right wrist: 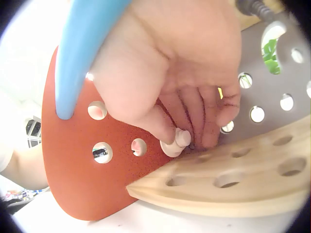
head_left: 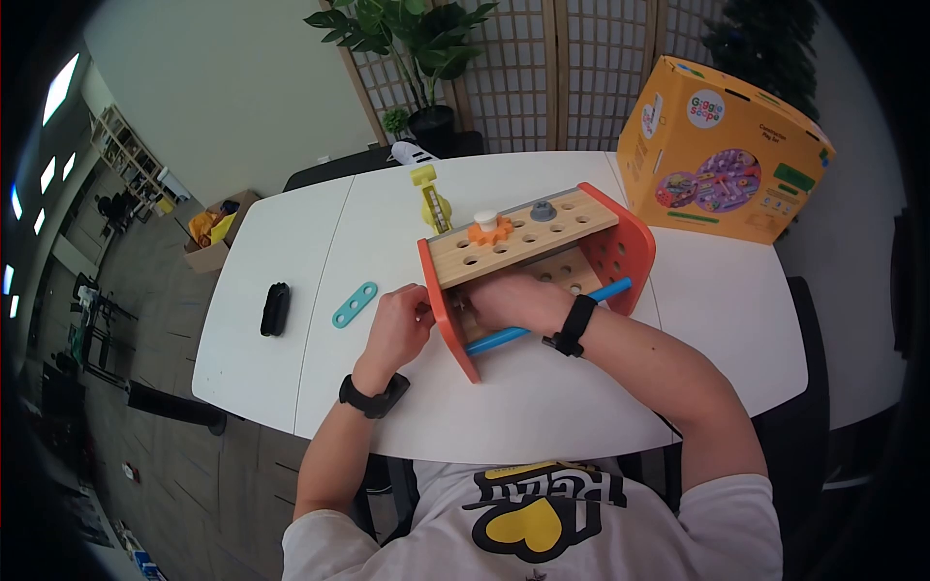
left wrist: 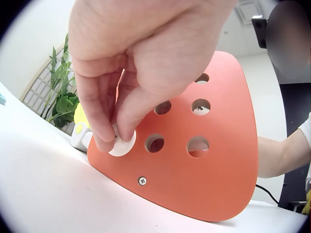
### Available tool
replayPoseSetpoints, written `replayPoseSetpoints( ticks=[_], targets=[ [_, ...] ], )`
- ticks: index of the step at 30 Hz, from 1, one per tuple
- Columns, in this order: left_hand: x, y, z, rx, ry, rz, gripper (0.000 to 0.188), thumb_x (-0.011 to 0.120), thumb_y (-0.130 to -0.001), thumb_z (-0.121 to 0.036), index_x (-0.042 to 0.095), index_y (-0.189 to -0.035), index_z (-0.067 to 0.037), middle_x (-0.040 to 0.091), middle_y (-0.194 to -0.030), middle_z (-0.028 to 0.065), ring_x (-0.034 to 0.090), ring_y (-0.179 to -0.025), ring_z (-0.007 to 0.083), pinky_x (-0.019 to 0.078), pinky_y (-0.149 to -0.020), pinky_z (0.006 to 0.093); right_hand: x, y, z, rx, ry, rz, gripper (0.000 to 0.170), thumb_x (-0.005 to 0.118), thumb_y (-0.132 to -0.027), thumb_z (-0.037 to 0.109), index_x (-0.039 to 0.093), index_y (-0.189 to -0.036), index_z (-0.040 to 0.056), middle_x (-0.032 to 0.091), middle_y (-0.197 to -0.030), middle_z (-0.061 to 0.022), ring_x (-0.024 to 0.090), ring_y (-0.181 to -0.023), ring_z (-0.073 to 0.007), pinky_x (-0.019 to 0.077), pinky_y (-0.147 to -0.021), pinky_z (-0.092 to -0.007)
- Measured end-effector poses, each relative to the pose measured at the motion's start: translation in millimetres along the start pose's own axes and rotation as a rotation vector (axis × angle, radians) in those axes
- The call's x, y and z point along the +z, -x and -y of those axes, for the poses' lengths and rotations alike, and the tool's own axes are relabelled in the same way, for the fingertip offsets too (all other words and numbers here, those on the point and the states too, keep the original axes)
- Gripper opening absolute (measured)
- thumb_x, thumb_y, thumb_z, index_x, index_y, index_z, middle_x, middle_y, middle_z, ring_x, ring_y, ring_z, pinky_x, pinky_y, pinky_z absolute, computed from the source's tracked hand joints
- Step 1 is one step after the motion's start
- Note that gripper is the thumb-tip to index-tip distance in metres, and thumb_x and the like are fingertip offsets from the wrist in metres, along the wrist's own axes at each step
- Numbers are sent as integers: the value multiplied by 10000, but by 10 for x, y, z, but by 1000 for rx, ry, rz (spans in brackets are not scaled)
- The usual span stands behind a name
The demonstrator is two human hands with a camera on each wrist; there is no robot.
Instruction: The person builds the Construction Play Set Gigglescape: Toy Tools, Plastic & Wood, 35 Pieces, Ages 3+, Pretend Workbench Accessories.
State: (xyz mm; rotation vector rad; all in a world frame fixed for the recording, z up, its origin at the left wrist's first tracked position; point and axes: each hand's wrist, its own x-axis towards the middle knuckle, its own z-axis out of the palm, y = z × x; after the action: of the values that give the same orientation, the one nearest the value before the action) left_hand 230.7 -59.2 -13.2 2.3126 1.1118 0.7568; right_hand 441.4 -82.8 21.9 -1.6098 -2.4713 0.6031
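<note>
A toy wooden workbench [head_left: 538,238] with red-orange side panels stands on the table, turned at an angle. At the outer face of its left side panel [left wrist: 218,182], my left hand [head_left: 397,327] pinches the white round head of a plastic bolt [left wrist: 124,146] between thumb and fingers. My right hand [head_left: 518,298] reaches inside, between the wooden top and the blue rod [head_left: 496,339]. In the right wrist view, its thumb and fingers pinch a white plastic nut [right wrist: 169,147] around a stub at the panel's inner face, close over the lower wooden board [right wrist: 243,170].
On the bench top sit an orange gear [head_left: 490,230] with a white knob and a grey bolt [head_left: 543,210]. A yellow toy tool [head_left: 432,200] lies behind. Left are a teal perforated strip [head_left: 355,305] and a black case [head_left: 275,310]. A yellow-orange box [head_left: 722,145] stands back right.
</note>
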Motion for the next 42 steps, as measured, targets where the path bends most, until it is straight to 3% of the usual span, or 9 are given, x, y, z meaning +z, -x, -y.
replayPoseSetpoints(
  ticks=[15,18,27,36,42],
  targets=[
    [-35,4,-86,-7,-2,11,194,683,-807,92,722,-988,33,697,-887,172,719,-770,321,586,-712,376,9,8,-32,-15,-104,-42,356,754,-851,170,684,-1168,24,707,-1158,-189,673,-1099,-356,564,-926,-435],
    [-34,5,-87,-7,10,13,200,682,-809,90,726,-995,28,697,-891,172,719,-768,319,586,-715,374,123,-43,-108,-53,-64,-22,355,662,-846,26,692,-1199,43,715,-1136,-195,676,-1078,-371,561,-892,-412],
    [-20,9,-34,8,-13,7,236,680,-799,87,725,-1020,17,693,-885,172,697,-759,330,573,-708,388,94,18,-97,-84,-66,-185,330,686,-831,20,664,-1160,25,708,-1069,-178,677,-1051,-369,559,-874,-438],
    [-38,13,-92,16,-4,0,234,654,-804,88,728,-1012,11,689,-874,172,691,-753,326,568,-706,382,209,-96,-162,-75,-25,-47,286,702,-850,57,686,-1136,48,711,-1108,-164,682,-1067,-346,564,-902,-421],
    [-23,7,-52,23,-5,1,223,641,-805,95,726,-995,16,690,-878,179,699,-746,324,571,-704,378,93,3,-101,-84,-57,-160,321,704,-835,27,672,-1155,39,709,-1107,-170,684,-1061,-349,561,-904,-430]
  ],
)
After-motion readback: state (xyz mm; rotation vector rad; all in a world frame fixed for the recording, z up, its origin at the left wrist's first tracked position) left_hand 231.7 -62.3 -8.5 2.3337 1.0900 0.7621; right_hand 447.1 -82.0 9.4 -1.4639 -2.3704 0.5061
